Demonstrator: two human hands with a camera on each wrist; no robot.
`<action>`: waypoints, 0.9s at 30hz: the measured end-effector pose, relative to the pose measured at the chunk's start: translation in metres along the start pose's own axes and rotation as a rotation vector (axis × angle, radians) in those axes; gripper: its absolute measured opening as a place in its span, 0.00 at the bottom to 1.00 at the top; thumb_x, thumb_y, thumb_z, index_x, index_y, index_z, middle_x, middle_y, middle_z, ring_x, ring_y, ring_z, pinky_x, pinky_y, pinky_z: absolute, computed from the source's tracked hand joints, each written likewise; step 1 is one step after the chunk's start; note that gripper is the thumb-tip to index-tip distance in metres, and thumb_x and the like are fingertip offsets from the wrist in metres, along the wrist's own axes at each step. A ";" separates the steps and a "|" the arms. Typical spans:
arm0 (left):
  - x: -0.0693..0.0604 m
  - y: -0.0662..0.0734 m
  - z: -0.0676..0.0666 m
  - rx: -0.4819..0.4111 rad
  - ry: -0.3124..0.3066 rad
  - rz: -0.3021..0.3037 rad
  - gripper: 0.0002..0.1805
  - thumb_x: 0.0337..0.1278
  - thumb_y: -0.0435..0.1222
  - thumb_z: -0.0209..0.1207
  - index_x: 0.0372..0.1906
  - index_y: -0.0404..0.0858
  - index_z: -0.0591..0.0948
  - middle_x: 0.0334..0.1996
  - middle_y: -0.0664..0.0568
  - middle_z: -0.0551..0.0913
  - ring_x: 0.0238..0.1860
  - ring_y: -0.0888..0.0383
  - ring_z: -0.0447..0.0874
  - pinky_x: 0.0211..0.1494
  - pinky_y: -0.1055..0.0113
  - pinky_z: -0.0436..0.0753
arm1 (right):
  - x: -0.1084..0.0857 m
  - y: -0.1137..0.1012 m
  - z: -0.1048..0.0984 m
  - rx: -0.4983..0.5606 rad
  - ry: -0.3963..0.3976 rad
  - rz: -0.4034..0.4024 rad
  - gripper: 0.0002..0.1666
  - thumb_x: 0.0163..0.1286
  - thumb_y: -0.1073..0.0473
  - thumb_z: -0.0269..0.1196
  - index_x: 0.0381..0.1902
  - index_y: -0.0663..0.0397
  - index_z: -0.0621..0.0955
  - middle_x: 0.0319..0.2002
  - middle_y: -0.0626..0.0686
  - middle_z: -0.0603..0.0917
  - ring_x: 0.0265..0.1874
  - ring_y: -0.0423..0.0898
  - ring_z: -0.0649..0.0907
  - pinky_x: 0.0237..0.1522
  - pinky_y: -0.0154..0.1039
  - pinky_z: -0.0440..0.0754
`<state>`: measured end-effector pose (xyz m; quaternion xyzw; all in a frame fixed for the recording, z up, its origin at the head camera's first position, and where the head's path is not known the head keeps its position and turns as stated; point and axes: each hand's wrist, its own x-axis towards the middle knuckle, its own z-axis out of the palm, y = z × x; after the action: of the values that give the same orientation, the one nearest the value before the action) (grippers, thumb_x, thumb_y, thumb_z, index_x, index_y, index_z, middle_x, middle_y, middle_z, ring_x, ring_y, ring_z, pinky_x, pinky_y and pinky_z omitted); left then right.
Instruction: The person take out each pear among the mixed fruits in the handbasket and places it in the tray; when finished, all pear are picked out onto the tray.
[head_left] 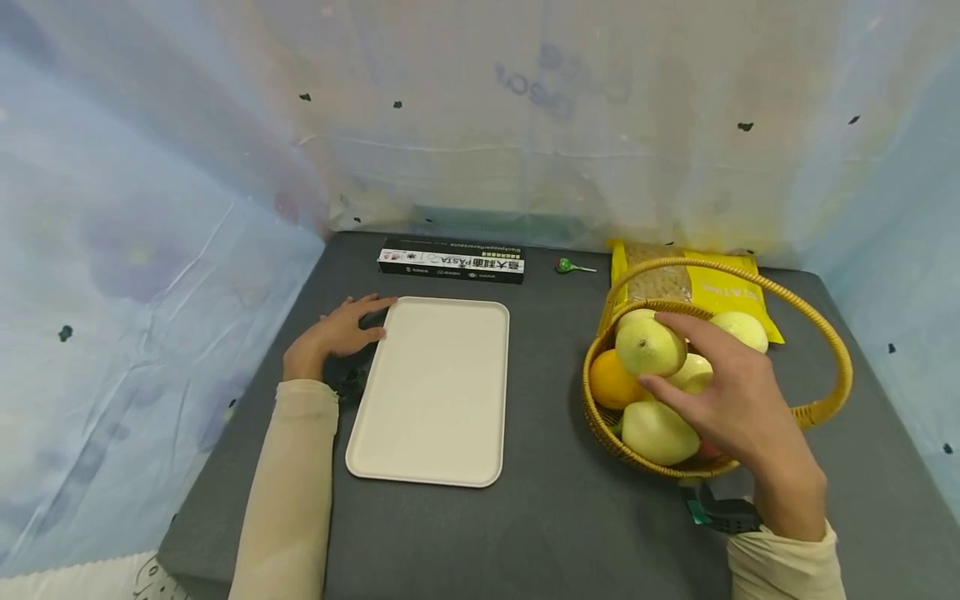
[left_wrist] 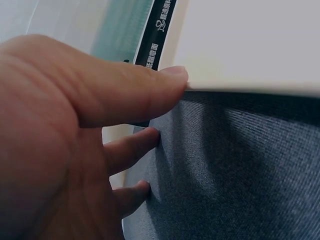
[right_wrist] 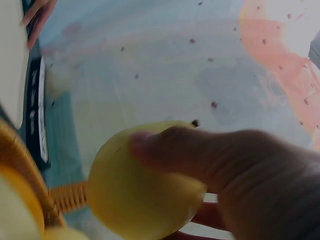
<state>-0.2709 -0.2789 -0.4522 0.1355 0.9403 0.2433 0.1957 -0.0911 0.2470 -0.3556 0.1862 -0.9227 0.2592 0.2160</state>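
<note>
My right hand [head_left: 738, 392] holds a pale yellow-green pear [head_left: 650, 346] between thumb and fingers, over the wicker basket [head_left: 592, 417]. In the right wrist view the thumb presses across this pear [right_wrist: 145, 185], and its dark stem shows. Inside the basket lie an orange [head_left: 611, 382], another pale pear [head_left: 660, 433] and more pale fruit [head_left: 738, 332], partly hidden by the hand. At the far left corner of a cream tray [head_left: 435, 392], my left hand [head_left: 341, 329] has its fingers spread. Its thumb touches the tray's rim in the left wrist view, with the other fingers below.
Along the back lie a black pasta box [head_left: 450, 260], a green-wrapped lollipop [head_left: 573, 266] and a yellow pasta bag [head_left: 720, 292] behind the basket. The basket's tall handle [head_left: 843, 367] arches up beside my right hand. Plastic sheeting [head_left: 525, 150] hangs around the grey table [head_left: 555, 533].
</note>
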 end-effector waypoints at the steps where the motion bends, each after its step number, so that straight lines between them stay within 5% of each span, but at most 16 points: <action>1: 0.000 -0.001 0.000 0.000 0.000 0.000 0.37 0.86 0.44 0.57 0.90 0.52 0.59 0.90 0.36 0.45 0.87 0.22 0.31 0.73 0.09 0.35 | 0.003 -0.003 0.001 0.019 0.013 -0.003 0.49 0.51 0.60 0.88 0.72 0.48 0.83 0.64 0.53 0.89 0.57 0.48 0.88 0.56 0.24 0.77; 3: 0.000 -0.001 -0.001 -0.002 0.002 0.002 0.37 0.85 0.44 0.58 0.90 0.52 0.59 0.90 0.35 0.45 0.87 0.21 0.31 0.73 0.09 0.35 | 0.009 -0.010 0.002 0.084 0.019 0.001 0.49 0.52 0.61 0.88 0.73 0.45 0.83 0.65 0.50 0.89 0.58 0.38 0.87 0.59 0.17 0.75; 7: -0.002 -0.002 -0.002 -0.009 0.004 0.007 0.37 0.85 0.44 0.57 0.90 0.52 0.59 0.90 0.35 0.45 0.87 0.21 0.31 0.73 0.08 0.35 | 0.022 -0.025 0.011 0.249 0.005 -0.028 0.49 0.54 0.66 0.87 0.74 0.46 0.82 0.65 0.50 0.88 0.60 0.26 0.84 0.62 0.19 0.80; 17: 0.002 0.003 0.002 -0.014 0.008 0.001 0.37 0.86 0.44 0.57 0.90 0.53 0.60 0.91 0.37 0.45 0.88 0.23 0.30 0.74 0.10 0.33 | 0.062 -0.060 0.047 0.500 -0.070 -0.082 0.47 0.59 0.69 0.84 0.76 0.52 0.80 0.69 0.53 0.85 0.62 0.47 0.89 0.64 0.30 0.84; 27: 0.007 0.009 0.005 -0.006 0.008 -0.014 0.37 0.86 0.44 0.57 0.90 0.54 0.59 0.91 0.38 0.45 0.88 0.24 0.31 0.75 0.11 0.33 | 0.091 -0.075 0.097 0.685 -0.080 -0.050 0.44 0.64 0.67 0.81 0.77 0.53 0.79 0.68 0.54 0.85 0.62 0.50 0.89 0.66 0.36 0.86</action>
<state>-0.2739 -0.2664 -0.4535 0.1276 0.9412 0.2453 0.1941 -0.1623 0.1122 -0.3553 0.2803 -0.7850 0.5412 0.1108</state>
